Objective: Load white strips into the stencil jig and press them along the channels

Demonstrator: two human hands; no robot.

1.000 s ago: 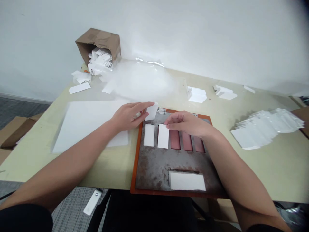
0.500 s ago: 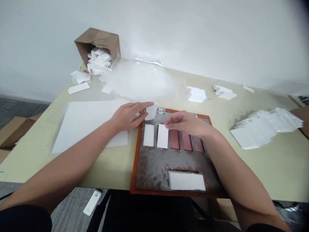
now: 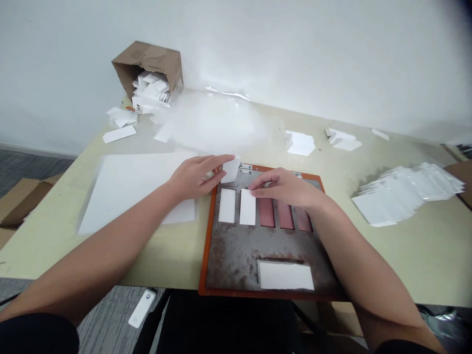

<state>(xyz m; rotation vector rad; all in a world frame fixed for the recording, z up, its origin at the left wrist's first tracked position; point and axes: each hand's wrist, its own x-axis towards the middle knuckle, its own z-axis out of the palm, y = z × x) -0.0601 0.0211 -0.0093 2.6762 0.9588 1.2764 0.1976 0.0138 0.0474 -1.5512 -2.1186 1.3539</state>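
A grey metal plate with an orange rim point(image 3: 236, 246) lies at the table's front edge. My left hand point(image 3: 199, 175) grips small white cards point(image 3: 230, 169) at the plate's upper left corner. With closed fingertips, my right hand point(image 3: 282, 187) holds the top of a white card point(image 3: 248, 209) at the second slot. Another white card point(image 3: 227, 205) lies in the first slot. Three slots to the right show a reddish pink base point(image 3: 285, 214). In the lower wide recess sits a larger white piece point(image 3: 285, 276).
A large white sheet point(image 3: 129, 187) lies left of the plate. At the back left a cardboard box point(image 3: 147, 56) holds white cards, beside clear plastic point(image 3: 221, 120). Small card piles point(image 3: 300, 142) lie at the back, and a fanned stack point(image 3: 401, 194) at the right.
The card under my right hand has shifted slightly left, over the second slot. My right fingertips moved with it. My left hand has hardly moved.
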